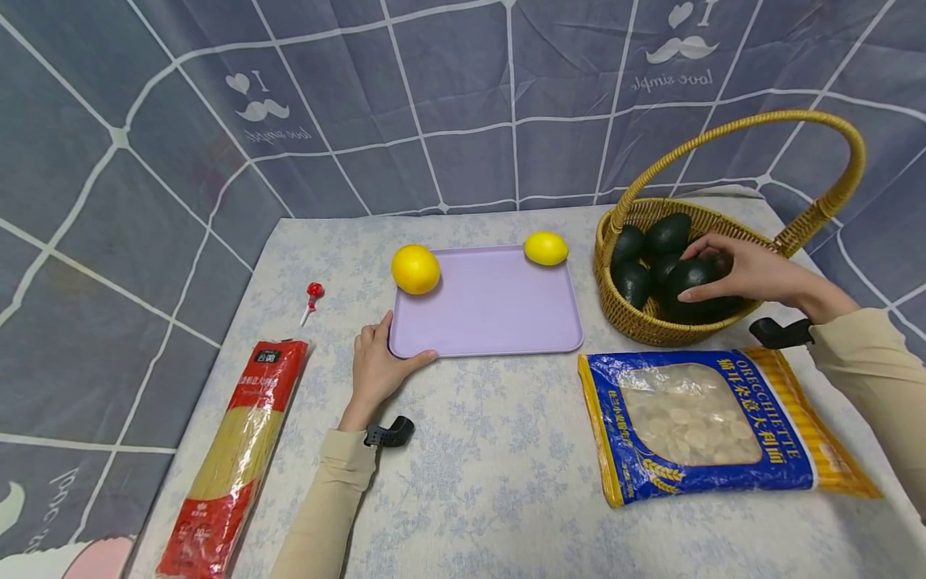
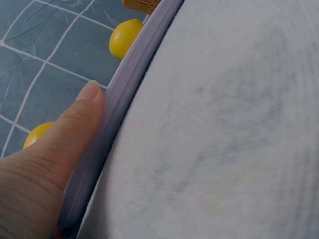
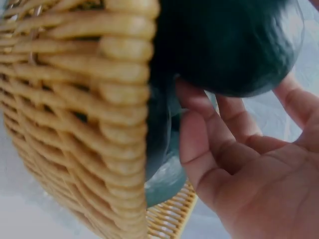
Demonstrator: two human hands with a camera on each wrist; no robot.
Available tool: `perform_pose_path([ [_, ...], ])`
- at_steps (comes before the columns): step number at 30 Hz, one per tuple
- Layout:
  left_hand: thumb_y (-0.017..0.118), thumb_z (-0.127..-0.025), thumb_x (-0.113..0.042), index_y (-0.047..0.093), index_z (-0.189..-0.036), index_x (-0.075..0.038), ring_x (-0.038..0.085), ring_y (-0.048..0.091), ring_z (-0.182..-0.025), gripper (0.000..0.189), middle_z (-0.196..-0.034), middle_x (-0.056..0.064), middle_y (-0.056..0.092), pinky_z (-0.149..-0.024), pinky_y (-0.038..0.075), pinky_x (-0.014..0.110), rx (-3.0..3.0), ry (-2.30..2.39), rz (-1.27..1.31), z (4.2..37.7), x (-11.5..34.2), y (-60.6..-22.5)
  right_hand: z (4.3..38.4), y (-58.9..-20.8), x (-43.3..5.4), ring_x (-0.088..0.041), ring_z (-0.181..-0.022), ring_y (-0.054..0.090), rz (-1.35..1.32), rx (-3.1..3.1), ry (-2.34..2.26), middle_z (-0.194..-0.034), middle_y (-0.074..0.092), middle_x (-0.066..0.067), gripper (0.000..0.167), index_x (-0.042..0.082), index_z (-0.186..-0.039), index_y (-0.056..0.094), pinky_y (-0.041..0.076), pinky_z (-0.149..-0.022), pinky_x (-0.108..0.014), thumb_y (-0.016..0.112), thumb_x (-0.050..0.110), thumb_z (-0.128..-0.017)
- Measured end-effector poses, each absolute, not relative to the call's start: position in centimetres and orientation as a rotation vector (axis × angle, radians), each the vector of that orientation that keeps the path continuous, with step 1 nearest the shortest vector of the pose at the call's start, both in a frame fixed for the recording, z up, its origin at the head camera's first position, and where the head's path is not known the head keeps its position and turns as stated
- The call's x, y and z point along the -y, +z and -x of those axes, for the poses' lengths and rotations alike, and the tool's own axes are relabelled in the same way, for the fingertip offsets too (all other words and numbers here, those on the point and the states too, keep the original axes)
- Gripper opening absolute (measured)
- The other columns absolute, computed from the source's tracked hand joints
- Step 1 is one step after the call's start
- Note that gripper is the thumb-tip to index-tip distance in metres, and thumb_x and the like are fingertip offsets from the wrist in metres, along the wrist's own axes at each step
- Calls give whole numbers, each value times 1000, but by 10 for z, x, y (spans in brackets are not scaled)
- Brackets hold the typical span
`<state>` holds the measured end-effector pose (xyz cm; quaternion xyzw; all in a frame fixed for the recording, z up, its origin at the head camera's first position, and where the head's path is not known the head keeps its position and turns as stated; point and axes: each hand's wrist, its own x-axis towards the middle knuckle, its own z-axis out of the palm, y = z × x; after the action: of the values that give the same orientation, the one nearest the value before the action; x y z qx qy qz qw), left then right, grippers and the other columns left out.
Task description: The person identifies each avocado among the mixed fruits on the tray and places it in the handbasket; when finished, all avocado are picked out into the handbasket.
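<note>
A lilac tray (image 1: 499,305) lies mid-table. My left hand (image 1: 379,362) rests at its near left corner, the thumb (image 2: 82,114) straight along the front rim and the other fingers at the left side. My right hand (image 1: 760,273) reaches into a wicker basket (image 1: 637,326) with a tall handle. Its thumb and fingers grip a dark green avocado (image 1: 690,277); the right wrist view has this avocado (image 3: 234,45) beside the basket rim (image 3: 124,114). Several more avocados (image 1: 632,283) lie in the basket, partly hidden.
A round yellow fruit (image 1: 415,269) sits at the tray's far left corner, a lemon (image 1: 546,248) at its far right. To the left are a red lollipop (image 1: 313,296) and a spaghetti pack (image 1: 239,450). An orecchiette bag (image 1: 694,422) lies before the basket.
</note>
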<state>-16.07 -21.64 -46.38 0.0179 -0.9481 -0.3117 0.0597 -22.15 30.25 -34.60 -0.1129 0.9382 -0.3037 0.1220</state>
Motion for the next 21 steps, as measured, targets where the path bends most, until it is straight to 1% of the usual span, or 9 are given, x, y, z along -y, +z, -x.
perform_pose_path([
  [6,81,-67,-54,31,-147,-1,33,36,-101,108,-116,21,42,-83,32,43,2873,-946,-57,160,216,-463,224,-349,-306,-28,-99,47,335,-2723,-819,-117,51,-15,58,8,-123,54,40,-76,-39,80,33,-77],
  [13,81,-67,-53,31,-147,-1,33,36,-101,108,-116,21,42,-83,32,43,2870,-957,-67,159,216,-461,223,-349,-306,-27,-94,48,321,-2725,-777,-115,53,-14,57,7,-124,56,41,-74,-39,78,35,-79],
  [17,81,-67,-53,31,-147,-1,33,36,-102,108,-116,21,42,-84,32,43,2871,-955,-66,159,216,-461,222,-351,-302,-27,-90,50,263,-2760,-744,-108,56,-14,59,6,-120,56,41,-71,-39,76,43,-79],
  [21,81,-67,-54,30,-148,-2,33,36,-103,108,-118,22,42,-84,33,44,2876,-951,-58,160,216,-463,222,-354,-292,-33,-94,54,242,-2822,-663,-107,59,-21,68,2,-115,57,43,-75,-48,76,52,-74],
])
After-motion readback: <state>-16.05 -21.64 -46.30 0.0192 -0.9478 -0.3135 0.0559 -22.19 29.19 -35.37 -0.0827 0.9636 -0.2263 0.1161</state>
